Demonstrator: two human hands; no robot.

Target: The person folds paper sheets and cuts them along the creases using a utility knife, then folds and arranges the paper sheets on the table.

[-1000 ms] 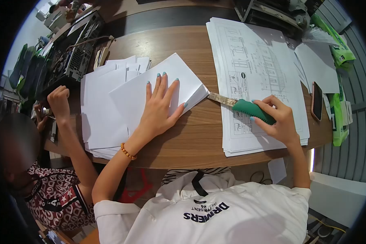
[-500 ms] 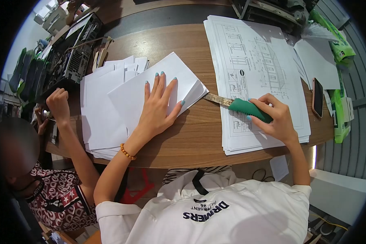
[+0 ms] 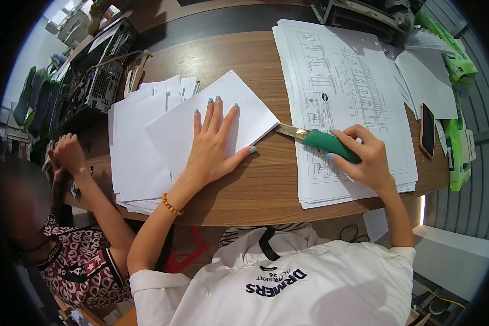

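an office or drafting room: a wooden desk [image 3: 255, 190] carries a stack of printed building drawings [image 3: 342, 103] and piles of white paper [image 3: 141, 141], with an open computer case [image 3: 95, 81] at the desk's far corner.

Bright, even daylight across the wooden tabletop [image 3: 255, 190], soft short shadows under the left hand [image 3: 214, 141], white sheets [image 3: 141, 146] close to glare, strong fisheye bending, black vignette at every corner, centre sharp, far-left edge blurred
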